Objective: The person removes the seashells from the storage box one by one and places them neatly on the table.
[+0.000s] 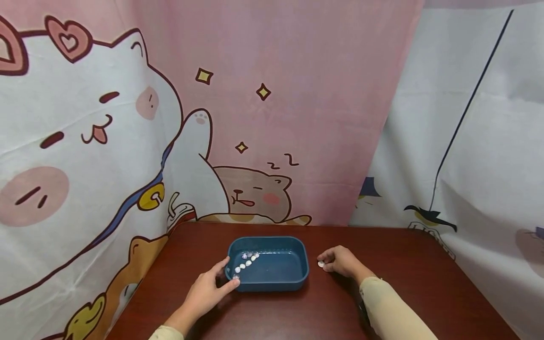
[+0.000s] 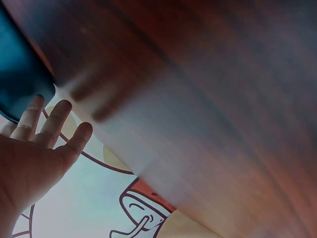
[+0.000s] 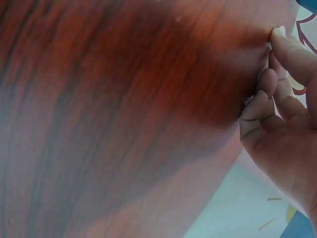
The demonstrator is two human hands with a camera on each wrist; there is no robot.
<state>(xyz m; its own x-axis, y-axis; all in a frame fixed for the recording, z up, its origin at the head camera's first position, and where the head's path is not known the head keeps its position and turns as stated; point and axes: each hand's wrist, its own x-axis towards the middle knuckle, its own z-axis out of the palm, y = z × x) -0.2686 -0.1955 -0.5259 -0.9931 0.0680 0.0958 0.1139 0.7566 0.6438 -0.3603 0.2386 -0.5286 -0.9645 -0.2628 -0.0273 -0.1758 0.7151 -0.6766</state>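
A blue rectangular tray (image 1: 272, 286) stands on the table and holds several small white and pale, glossy round pieces (image 1: 248, 263) along its left side. My left hand (image 1: 208, 289) rests at the tray's left end, thumb on the front left corner and fingers spread along the rim. In the left wrist view those fingers (image 2: 54, 124) look fairly straight beside the tray's edge. To the right of the tray, my right hand (image 1: 341, 262) pinches a small round white piece (image 1: 320, 264) at the tabletop between thumb and fingertips. Its other fingers are bent in the right wrist view.
The dark reddish wooden table (image 1: 272, 316) spreads around the tray. A pink and white cartoon curtain (image 1: 323, 94) hangs behind the table's far edge and along both sides.
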